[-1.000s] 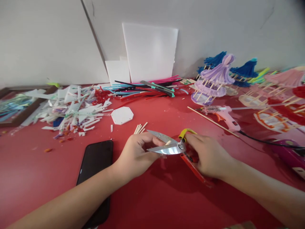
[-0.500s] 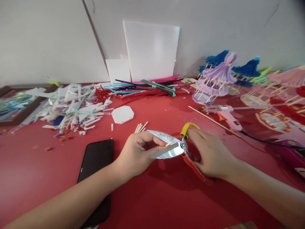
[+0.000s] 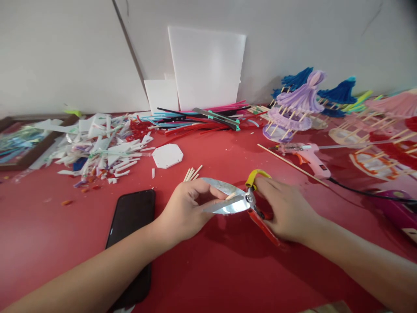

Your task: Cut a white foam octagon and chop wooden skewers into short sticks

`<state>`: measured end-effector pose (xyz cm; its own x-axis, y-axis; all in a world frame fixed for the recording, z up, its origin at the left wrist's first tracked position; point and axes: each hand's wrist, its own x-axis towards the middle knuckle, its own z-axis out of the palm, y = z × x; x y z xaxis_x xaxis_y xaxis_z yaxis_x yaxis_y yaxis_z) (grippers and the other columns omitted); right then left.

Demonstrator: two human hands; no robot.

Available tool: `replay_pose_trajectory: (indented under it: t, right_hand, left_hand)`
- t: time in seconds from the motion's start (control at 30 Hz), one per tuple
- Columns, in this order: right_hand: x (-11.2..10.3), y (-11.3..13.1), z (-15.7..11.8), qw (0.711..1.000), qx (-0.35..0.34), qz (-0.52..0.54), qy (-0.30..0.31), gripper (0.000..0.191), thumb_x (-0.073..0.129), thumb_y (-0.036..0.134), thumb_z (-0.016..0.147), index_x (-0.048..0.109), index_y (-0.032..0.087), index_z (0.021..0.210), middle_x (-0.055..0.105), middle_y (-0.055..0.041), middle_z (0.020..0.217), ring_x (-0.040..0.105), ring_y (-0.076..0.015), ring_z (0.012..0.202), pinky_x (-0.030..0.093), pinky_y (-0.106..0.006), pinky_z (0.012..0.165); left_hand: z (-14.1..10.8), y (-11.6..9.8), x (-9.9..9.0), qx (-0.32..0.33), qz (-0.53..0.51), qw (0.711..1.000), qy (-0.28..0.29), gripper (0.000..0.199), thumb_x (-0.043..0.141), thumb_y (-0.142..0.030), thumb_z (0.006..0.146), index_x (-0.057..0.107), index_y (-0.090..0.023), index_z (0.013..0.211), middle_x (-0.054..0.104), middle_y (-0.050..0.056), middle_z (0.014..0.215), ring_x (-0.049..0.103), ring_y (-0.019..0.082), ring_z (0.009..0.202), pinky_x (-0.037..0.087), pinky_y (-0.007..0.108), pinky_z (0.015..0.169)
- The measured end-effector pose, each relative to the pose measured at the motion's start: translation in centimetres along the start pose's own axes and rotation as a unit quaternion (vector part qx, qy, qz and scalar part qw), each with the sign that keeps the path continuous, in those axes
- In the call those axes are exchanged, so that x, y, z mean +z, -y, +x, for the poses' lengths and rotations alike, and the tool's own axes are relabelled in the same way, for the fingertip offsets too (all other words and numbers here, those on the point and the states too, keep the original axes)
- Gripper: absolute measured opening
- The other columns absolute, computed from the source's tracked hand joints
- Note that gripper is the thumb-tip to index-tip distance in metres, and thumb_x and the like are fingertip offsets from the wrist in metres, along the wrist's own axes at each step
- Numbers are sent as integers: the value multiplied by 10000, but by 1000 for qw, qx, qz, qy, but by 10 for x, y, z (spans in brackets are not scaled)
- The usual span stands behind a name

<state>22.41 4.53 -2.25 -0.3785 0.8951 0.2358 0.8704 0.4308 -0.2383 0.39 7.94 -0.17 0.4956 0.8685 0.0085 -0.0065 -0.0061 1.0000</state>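
Note:
My left hand (image 3: 187,211) pinches a short wooden stick (image 3: 230,196), whose tip shows between the blades of the scissors. The scissors (image 3: 249,198), with one yellow and one red handle, are gripped in my right hand (image 3: 286,208); their blades are apart and point left, close to my left fingertips. Just behind my left hand lie several cut wooden sticks (image 3: 193,174). A white octagonal plate (image 3: 167,156) with small holes is flat on the red table farther back. Beside my left forearm rests a black phone (image 3: 132,217), partly covered by the arm.
Scraps (image 3: 100,148) are heaped at the left by a framed tray (image 3: 24,163). Coloured strips and a cutter (image 3: 216,118) lie before a white board (image 3: 208,69). At right are a long stick (image 3: 293,165), a pink glue gun (image 3: 314,161) and a purple carousel-like model (image 3: 293,106).
The scissor blades have closed slightly around the stick, and my right hand has shifted a little to the left. My left hand stays nearly where it was.

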Motion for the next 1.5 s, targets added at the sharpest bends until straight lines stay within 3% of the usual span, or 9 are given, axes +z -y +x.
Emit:
replay_pose_trajectory:
  t: [0.43,0.67,0.9,1.23,1.5]
  right_hand:
    - [-2,2,1,999,-20,-18,-37,115,458,287,782,359,229,786,537,-48,717,514,-194,626,408,-310,550]
    - [-2,4,1,997,-38,-16,-61,115,473,263,778,363,233,791,517,-43,716,504,-192,626,401,-304,550]
    - [-1,3,-2,1000,-26,3,-9,131,488,254,762,367,231,805,557,-59,753,532,-207,662,425,-320,580]
    - [-2,3,-4,1000,-17,9,-9,163,505,230,685,347,242,723,545,-28,648,508,-164,553,383,-266,501]
    - [-4,1,-5,999,-5,33,8,153,528,241,699,377,239,722,555,-22,626,529,-163,521,386,-260,488]
  left_hand:
    - [1,0,-4,4,34,999,21,66,691,-189,738,682,-151,685,725,53,715,660,149,642,528,241,604]
    - [0,2,-5,43,86,995,32,97,662,-212,784,693,-139,727,731,69,748,660,150,664,521,235,613]
    - [-1,4,-8,77,150,985,45,89,659,-203,799,714,-149,753,747,70,761,676,170,681,526,253,631]
    - [-3,3,-5,19,97,994,51,79,648,-190,775,693,-145,727,733,75,749,669,168,677,522,242,602]
    - [-4,2,-3,32,66,996,54,37,664,-136,755,700,-143,763,743,63,784,687,145,696,538,212,641]
